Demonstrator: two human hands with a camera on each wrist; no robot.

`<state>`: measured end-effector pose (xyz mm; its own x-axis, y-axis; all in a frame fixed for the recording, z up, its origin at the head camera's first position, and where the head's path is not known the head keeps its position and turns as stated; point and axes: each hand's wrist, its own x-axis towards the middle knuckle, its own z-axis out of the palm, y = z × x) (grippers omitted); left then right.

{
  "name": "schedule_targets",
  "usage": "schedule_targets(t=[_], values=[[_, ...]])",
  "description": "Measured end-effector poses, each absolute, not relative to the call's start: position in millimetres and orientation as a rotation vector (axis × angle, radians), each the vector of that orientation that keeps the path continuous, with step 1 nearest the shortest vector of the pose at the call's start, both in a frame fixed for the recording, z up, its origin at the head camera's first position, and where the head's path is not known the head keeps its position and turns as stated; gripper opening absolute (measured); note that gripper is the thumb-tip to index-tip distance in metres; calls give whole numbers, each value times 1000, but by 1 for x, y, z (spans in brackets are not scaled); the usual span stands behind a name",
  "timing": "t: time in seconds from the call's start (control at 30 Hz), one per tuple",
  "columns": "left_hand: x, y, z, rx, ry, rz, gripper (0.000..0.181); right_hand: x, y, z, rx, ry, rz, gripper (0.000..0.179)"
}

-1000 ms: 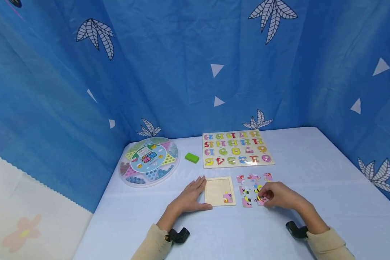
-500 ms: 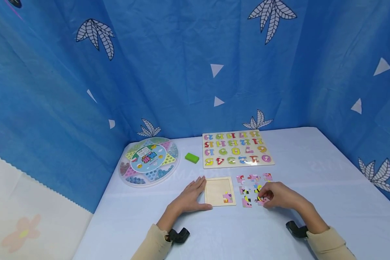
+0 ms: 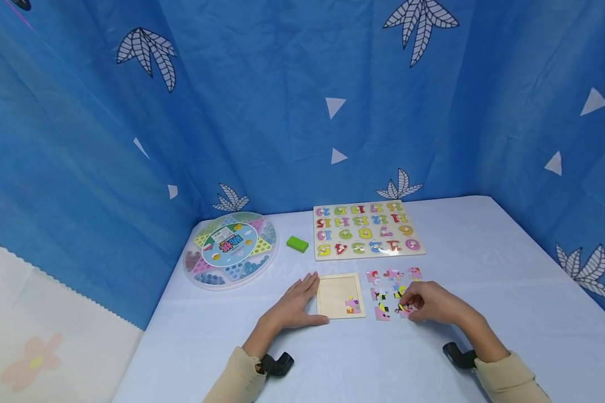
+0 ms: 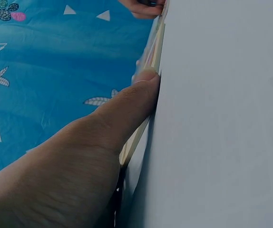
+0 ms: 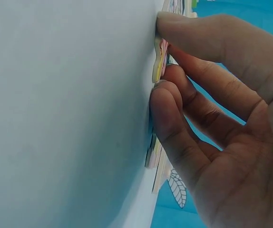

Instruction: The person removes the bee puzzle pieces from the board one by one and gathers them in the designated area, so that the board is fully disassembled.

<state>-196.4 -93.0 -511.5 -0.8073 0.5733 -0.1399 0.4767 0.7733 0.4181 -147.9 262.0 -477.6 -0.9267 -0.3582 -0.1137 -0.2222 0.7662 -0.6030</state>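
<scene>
In the head view my left hand rests at the left side of a shallow square wooden puzzle tray, fingers extended along its left edge and thumb by the near edge. One pink puzzle piece lies in the tray's near right corner. My right hand is over the loose pieces to the right. Its thumb and fingertips pinch a pink and yellow puzzle piece, which lies low at the table surface; the right wrist view shows this held piece edge-on. My right hand partly hides pieces behind it.
Several loose pieces, such as a pink one and another, lie right of the tray. Farther back are a wooden number board, a green block and a round marble game box. Blue curtains border the white table.
Both hands stay in nearly the same place. The puzzle tray and pieces show no clear movement; the head view has shifted very slightly.
</scene>
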Motion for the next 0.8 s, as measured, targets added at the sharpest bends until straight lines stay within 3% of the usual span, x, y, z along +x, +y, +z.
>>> schedule_targets(t=[0.8], values=[[-197, -94, -510, 822, 2706, 539, 108, -161, 238, -466, -362, 2718, -898, 26]])
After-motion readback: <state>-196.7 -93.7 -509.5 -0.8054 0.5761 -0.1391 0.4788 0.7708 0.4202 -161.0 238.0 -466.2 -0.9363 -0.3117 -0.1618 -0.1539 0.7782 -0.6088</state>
